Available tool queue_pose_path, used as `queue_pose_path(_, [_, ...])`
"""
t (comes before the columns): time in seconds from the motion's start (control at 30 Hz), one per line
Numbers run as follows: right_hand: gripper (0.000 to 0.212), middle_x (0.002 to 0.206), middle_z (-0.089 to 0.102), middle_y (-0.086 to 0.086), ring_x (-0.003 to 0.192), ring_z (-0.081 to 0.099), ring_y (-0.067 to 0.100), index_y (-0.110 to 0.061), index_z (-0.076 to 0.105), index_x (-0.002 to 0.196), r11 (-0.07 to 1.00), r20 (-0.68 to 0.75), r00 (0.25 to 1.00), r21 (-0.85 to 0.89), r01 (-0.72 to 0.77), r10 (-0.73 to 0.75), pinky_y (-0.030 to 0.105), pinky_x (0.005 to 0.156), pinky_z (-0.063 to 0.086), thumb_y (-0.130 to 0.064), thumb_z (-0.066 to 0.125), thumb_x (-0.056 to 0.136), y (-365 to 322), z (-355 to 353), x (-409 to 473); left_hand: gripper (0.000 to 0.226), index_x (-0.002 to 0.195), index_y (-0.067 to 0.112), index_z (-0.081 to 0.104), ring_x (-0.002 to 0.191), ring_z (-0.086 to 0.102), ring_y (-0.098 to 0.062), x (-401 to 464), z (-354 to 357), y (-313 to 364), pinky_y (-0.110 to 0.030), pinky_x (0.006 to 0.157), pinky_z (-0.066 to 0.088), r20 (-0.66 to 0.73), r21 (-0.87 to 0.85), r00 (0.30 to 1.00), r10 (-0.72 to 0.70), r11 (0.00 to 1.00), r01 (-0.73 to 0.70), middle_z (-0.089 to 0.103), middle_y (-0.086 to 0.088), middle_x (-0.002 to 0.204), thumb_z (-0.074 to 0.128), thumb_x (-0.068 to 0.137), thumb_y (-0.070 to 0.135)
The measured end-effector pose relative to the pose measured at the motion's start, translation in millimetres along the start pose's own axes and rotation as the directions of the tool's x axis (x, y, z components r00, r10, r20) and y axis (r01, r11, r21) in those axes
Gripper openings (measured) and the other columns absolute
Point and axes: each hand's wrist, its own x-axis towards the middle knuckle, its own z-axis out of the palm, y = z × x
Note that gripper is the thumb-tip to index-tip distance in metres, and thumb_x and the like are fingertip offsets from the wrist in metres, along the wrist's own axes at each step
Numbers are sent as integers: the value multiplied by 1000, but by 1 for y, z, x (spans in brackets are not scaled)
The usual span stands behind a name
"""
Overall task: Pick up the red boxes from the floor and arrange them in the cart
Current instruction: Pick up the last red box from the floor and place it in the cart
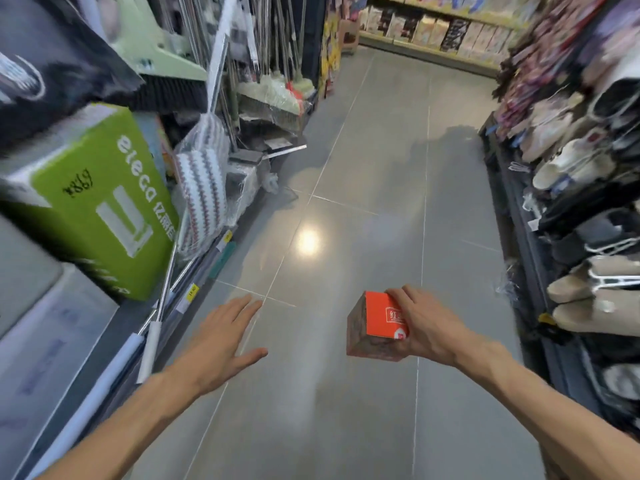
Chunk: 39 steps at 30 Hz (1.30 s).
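Observation:
My right hand (429, 327) grips a red box (375, 327) from its right side, holding it in the air above the grey tiled floor. The box has a bright orange-red top with white lettering and a darker patterned side. My left hand (221, 337) is stretched out to the left of the box, palm down, fingers spread, holding nothing. No cart is in view, and no other red boxes show on the floor.
I stand in a shop aisle (363, 202). Shelves on the left hold a green box (104, 202), mops and brooms (270, 91). Racks of slippers (588, 289) line the right side. More shelving (443, 32) closes the far end.

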Motion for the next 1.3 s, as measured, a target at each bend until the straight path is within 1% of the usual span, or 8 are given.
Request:
queue_pose_path(0.17, [99,109,50,-6,94,51,19,-24,41,137,999,-32,998,4,53,-53,28,79,37,-83,50,59,-36,-170,-42,87,155,27,25,146,27,-18,-29,-155,55,-33,118,21,-55,5,998,-27,1000,28,27,4,160,44,86,77])
queue_pose_path(0.4, [103,119,53,-3,106,54,21,-23,37,142,995,-107,989,-20,98,-99,31,85,42,-84,50,60,-93,-407,-102,92,155,26,26,145,27,-16,-82,-383,139,-27,116,18,-92,7,994,-57,998,57,28,4,160,37,83,82])
queue_pose_path(0.47, [104,121,53,-3,108,55,23,-23,37,143,994,-138,984,-12,110,-111,33,87,43,-81,59,60,-110,-458,-115,93,155,22,27,145,29,-20,-96,-439,156,-28,116,18,-105,62,993,-53,996,60,30,-1,159,35,84,82])
queue_pose_path(0.57, [99,121,53,-1,108,55,24,-23,37,143,987,-189,970,20,158,-151,35,87,43,-72,73,66,-134,-512,-129,96,157,21,21,149,22,-19,-120,-504,178,-34,121,16,-150,106,984,-100,988,117,22,-2,163,37,84,81])
queue_pose_path(0.8, [94,125,51,1,107,52,20,-23,34,144,908,-221,881,-64,415,-418,33,89,45,-69,73,72,-207,-572,-130,99,156,24,21,147,26,-19,-208,-570,214,-40,120,25,-321,71,912,-255,954,292,26,-2,162,29,81,88])
queue_pose_path(0.97, [102,123,52,1,106,52,21,-20,33,145,745,-169,727,-194,638,-666,36,93,44,-77,67,67,-293,-583,-127,89,156,28,17,145,29,-18,-312,-568,236,-38,118,28,-434,30,794,-426,874,485,28,2,161,41,85,76])
queue_pose_path(1.13, [102,126,50,1,112,52,24,-22,33,145,529,-82,524,-198,825,-848,39,95,43,-76,69,67,-405,-571,-154,90,157,27,19,148,26,-17,-441,-559,265,-36,120,24,-514,-5,610,-603,713,701,26,4,161,37,87,81])
queue_pose_path(1.3, [108,128,49,0,115,51,23,-24,32,147,276,-11,280,-199,940,-960,38,97,42,-80,70,63,-522,-545,-223,88,157,26,16,148,23,-19,-588,-536,322,-37,120,24,-566,-116,338,-752,479,870,25,1,162,43,88,74])
